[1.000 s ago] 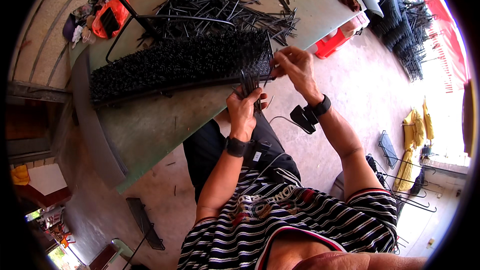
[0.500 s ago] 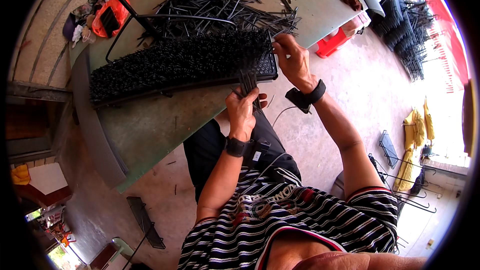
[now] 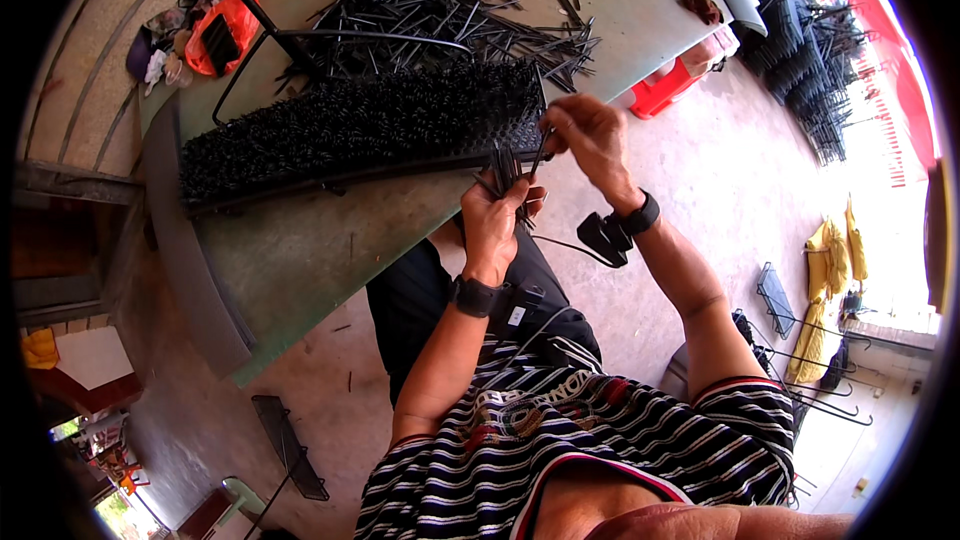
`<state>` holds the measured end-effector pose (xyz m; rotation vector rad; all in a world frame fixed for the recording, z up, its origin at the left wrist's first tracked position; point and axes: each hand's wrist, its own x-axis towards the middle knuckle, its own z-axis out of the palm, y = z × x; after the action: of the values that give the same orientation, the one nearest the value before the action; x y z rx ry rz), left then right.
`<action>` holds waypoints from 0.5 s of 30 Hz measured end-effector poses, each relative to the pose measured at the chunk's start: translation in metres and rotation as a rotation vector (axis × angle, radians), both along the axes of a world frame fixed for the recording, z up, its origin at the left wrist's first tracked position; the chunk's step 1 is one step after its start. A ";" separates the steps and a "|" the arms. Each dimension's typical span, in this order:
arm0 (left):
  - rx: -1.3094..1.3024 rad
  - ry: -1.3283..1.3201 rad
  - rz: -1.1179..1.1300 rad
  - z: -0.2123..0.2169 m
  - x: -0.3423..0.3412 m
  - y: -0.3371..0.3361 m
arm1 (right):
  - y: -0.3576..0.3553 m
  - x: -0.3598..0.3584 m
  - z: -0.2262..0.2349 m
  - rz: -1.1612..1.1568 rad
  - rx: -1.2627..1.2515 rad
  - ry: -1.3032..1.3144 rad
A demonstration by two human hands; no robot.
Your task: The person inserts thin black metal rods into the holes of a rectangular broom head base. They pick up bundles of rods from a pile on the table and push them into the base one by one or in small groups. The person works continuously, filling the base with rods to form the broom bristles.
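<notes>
A bundle of thin black strips (image 3: 507, 172) is gripped in my left hand (image 3: 491, 225), just below the right end of a long black bristled rack (image 3: 350, 130). The rack lies slantwise on the table, its mesh thickly filled with black tufts. Bare mesh shows at its right end. My right hand (image 3: 592, 140) pinches one black strip (image 3: 542, 152) by its upper end, beside the bundle. Whether that strip's lower end still touches the bundle I cannot tell. Both wrists wear dark bands.
Loose black strips (image 3: 430, 10) form a pile behind the rack on the green table (image 3: 300, 280). A bent metal rod (image 3: 240, 0) rises over the rack's left part. An orange bag (image 3: 222, 35) lies far left, a red stool (image 3: 665, 90) beyond the table's right edge. Dark racks (image 3: 800, 50) stack far right.
My right hand has come down and away from the rack's right end toward the bundle, and now pinches a strip there. My left hand has shifted slightly right with the bundle.
</notes>
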<state>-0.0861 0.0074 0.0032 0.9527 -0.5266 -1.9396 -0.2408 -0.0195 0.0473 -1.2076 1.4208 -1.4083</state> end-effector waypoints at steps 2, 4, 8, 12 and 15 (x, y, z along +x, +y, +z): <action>0.016 0.033 -0.008 -0.005 0.000 0.001 | -0.006 0.002 0.007 -0.188 -0.152 0.115; 0.011 0.073 -0.011 -0.012 0.001 0.002 | -0.011 0.005 0.008 -0.226 -0.308 0.283; 0.087 -0.020 -0.055 0.003 0.003 0.001 | -0.020 0.001 -0.003 -0.239 -0.406 0.476; 0.066 -0.063 -0.065 -0.001 0.005 0.001 | -0.019 0.000 -0.007 -0.135 -0.421 0.566; 0.020 -0.049 -0.072 -0.004 0.005 0.000 | -0.027 -0.010 -0.006 0.016 -0.520 0.909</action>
<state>-0.0809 0.0070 -0.0005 1.0086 -0.5773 -1.9932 -0.2512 -0.0461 0.0411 -2.3954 1.6309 -1.3015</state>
